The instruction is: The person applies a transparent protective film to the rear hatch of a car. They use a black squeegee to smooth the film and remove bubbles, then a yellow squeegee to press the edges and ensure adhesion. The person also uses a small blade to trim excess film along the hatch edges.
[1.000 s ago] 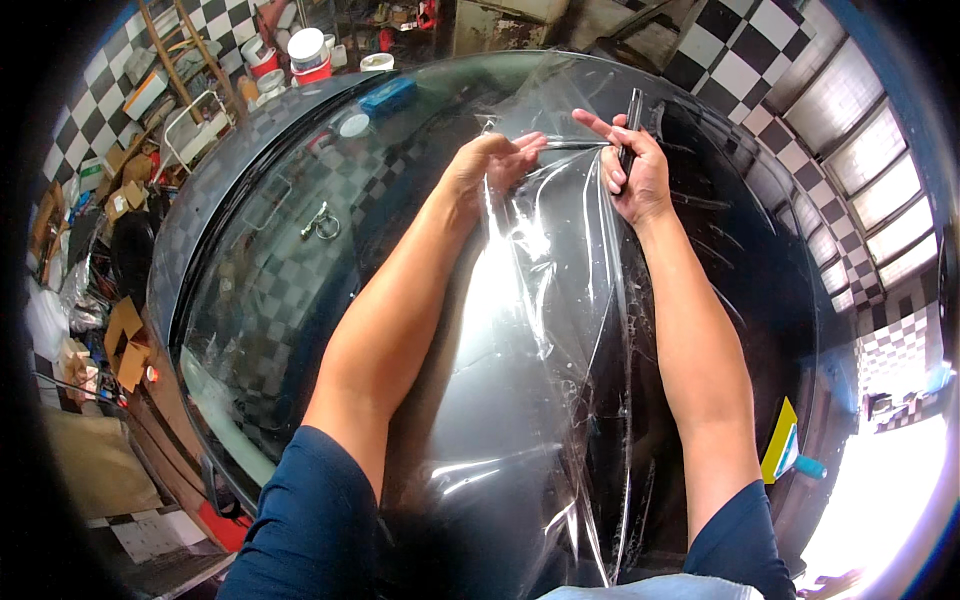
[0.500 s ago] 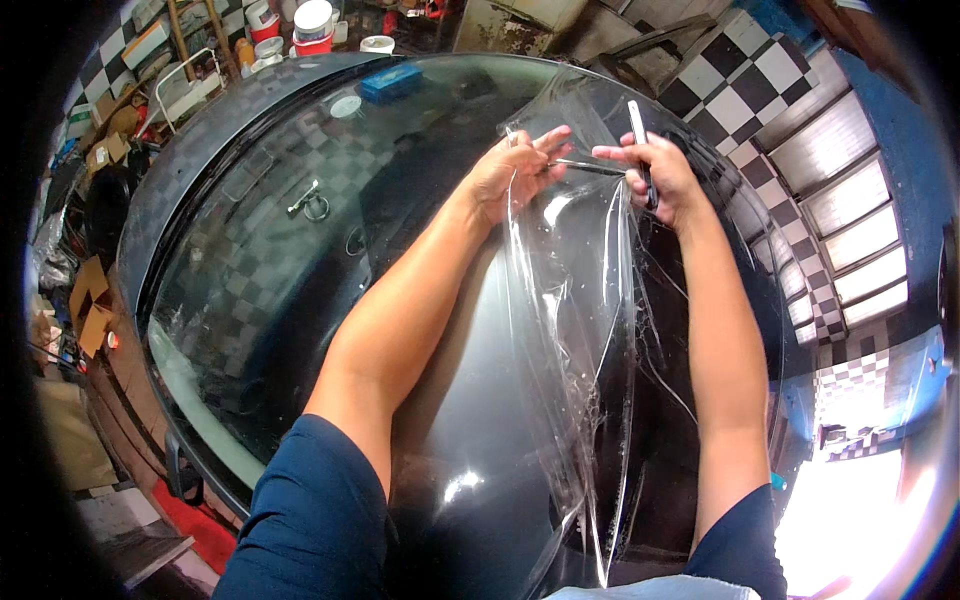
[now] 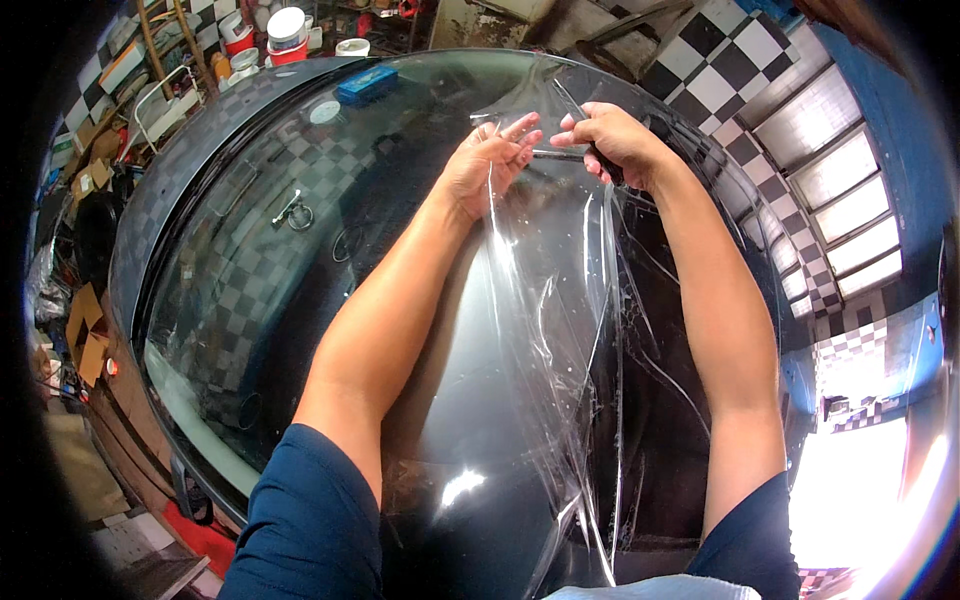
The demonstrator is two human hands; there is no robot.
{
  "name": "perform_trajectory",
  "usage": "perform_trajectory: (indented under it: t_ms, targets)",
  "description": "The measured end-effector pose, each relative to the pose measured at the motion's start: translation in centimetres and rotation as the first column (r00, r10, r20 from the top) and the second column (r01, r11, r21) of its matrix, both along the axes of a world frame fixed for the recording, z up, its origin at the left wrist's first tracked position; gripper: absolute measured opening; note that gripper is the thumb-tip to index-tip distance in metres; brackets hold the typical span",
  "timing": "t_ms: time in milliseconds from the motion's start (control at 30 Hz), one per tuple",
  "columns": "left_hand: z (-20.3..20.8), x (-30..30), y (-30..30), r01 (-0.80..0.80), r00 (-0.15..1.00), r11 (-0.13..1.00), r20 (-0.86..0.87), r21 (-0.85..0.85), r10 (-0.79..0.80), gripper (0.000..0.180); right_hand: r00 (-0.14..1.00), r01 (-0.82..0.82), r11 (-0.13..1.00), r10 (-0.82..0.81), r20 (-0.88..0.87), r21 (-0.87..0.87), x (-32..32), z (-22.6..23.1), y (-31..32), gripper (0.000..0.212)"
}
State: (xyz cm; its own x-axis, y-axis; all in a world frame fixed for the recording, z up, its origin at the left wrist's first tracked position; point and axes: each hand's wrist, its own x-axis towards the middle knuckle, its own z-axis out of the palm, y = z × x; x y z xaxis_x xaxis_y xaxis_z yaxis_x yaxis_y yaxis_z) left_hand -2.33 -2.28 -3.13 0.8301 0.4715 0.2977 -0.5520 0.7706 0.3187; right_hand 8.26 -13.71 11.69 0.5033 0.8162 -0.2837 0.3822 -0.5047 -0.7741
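Observation:
Clear plastic film (image 3: pixel 545 300) hangs in long folds from my hands down over a dark, glossy car body (image 3: pixel 450 400). My left hand (image 3: pixel 490 165) pinches the film's upper edge between thumb and index finger, its other fingers stretched out. Just to its right, my right hand (image 3: pixel 620 145) grips a slim utility knife (image 3: pixel 572 103), silver at the upper end and dark at the lower, which slants up to the left. Between the hands the film's edge is drawn taut. Whether the right fingers also pinch the film cannot be made out.
The car's dark glass (image 3: pixel 260 220) lies to the left, reflecting checkered tiles. A blue box (image 3: pixel 367 85) appears at the far end of the glass. White and red buckets (image 3: pixel 287 35) stand beyond. Cardboard (image 3: pixel 88 335) and clutter line the left; louvred windows (image 3: pixel 850 180) are on the right.
Both hands have shifted slightly left in the view. My right hand has turned over, palm more downward, and the knife now tips left instead of standing nearly upright.

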Motion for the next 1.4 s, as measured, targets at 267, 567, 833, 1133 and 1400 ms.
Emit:
perform_trajectory:
  t_ms: [267,567,833,1133,1400]
  targets:
    - [-0.5,-0.1,0.7,-0.031,0.999,1.000,-0.041,-0.006,0.030,0.020,0.949,-0.140,0.990,0.130,0.289,0.015,-2.2,-1.7,-2.1,0.032]
    - [0.4,-0.7,-0.1,-0.041,0.973,0.999,-0.228,-0.001,0.039,0.006,0.696,-0.350,0.936,0.226,0.681,0.047,-1.0,-2.8,-4.5,0.020]
    - [0.8,-0.6,-0.3,-0.035,0.982,0.999,-0.183,0.020,0.038,0.014,0.936,-0.164,0.986,0.145,0.320,0.033,2.5,0.7,-1.8,0.023]
    - [0.8,-0.7,-0.4,-0.091,0.989,0.996,-0.118,0.021,0.093,0.026,0.863,-0.237,0.964,0.266,0.429,-0.121,1.8,1.0,-1.3,0.029]
    - [0.6,-0.6,0.0,-0.042,0.999,0.999,0.029,0.021,0.042,0.024,0.875,-0.219,0.966,0.257,0.411,-0.138,1.0,0.3,-0.5,0.025]
